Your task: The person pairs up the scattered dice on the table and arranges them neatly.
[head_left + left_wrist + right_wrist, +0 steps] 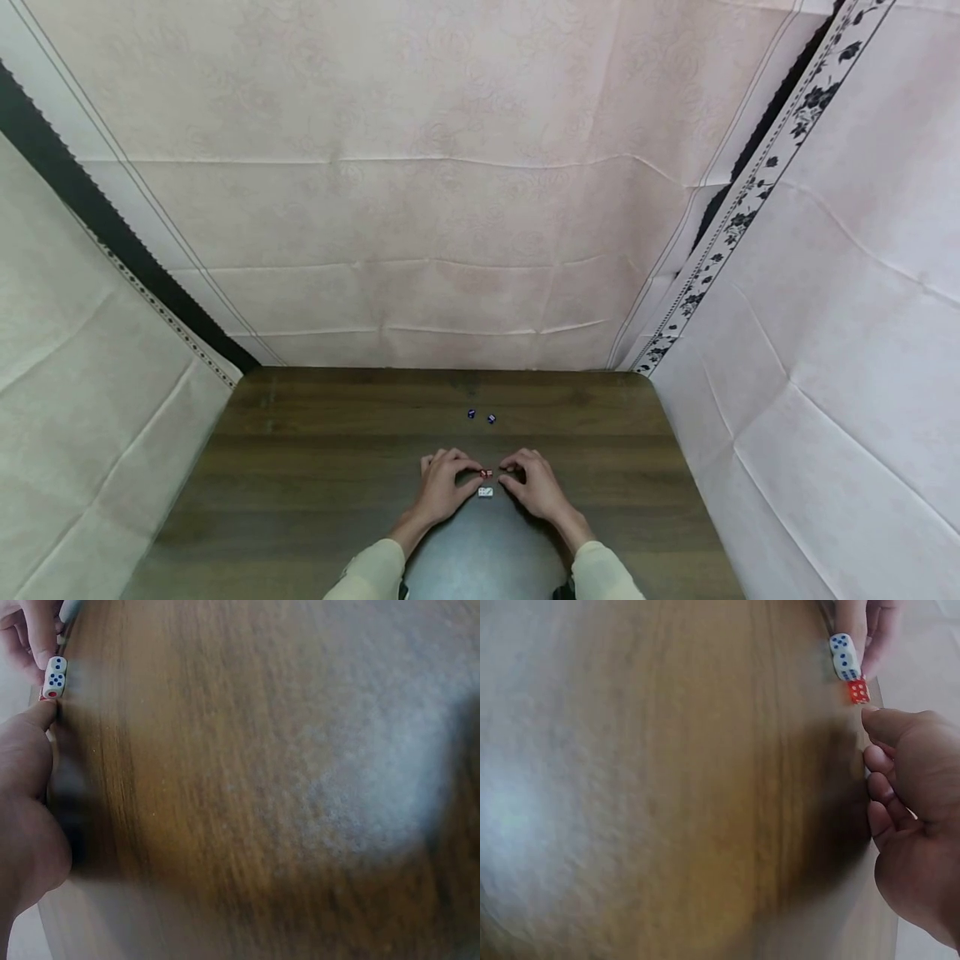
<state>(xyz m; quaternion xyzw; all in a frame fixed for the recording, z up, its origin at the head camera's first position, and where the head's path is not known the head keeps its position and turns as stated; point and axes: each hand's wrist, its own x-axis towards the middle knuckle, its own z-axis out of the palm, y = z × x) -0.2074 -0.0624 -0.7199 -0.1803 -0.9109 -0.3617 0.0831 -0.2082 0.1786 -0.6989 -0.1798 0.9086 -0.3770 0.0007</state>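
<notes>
Carefully, the left hand (pixel 442 487) and right hand (pixel 534 487), fingers bent but gripping nothing, should nudge the red dice (pixel 485 473) beside the white dice (pixel 485 492) on the table (pixel 300 467).

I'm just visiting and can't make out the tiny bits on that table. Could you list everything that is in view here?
white dice: two, white with blue pips, side by side between the fingertips of both hands
red die: one, red with white pips, right beside the white dice
blue dice: two, dark blue, further back on the table, apart from the hands
table: one, dark brown wood grain, with a pale glare patch at the near edge
cloth drapes: pale pink and cream, creased, hung behind and at both sides; the right one has a black floral border
left hand: fingers curled, tips at the dice
right hand: fingers curled, tips at the dice
sleeves: two, cream
</notes>
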